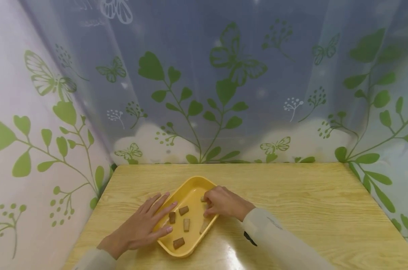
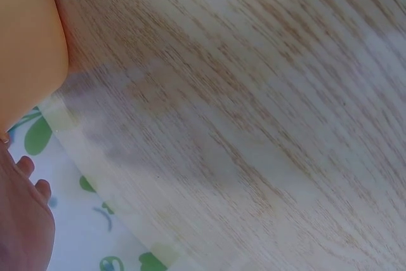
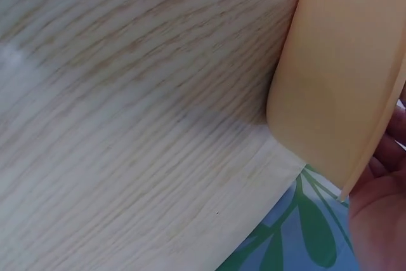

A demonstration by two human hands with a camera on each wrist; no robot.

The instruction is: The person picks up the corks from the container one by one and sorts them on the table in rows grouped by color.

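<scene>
A yellow rectangular tray (image 1: 194,183) lies slantwise on the table, holding several short cork-like pieces. Two dark brown ones (image 1: 183,210) are near its middle and another brown piece (image 1: 178,243) lies at the near end. A paler tan piece (image 1: 186,225) sits between them, and one more tan piece (image 1: 203,227) is by the right wall. My left hand (image 1: 141,221) rests over the tray's left rim, fingers spread. Over the right rim reaches my right hand (image 1: 222,203), its fingers bent down beside a light piece (image 1: 202,199); whether they pinch anything is hidden.
The tray stands on a wood-grain table (image 1: 291,210), with bare surface to its right. Curtains (image 1: 197,93) printed with green leaves and butterflies hang behind and at both sides. Each wrist view shows a tray side wall (image 3: 336,61) close to the hand.
</scene>
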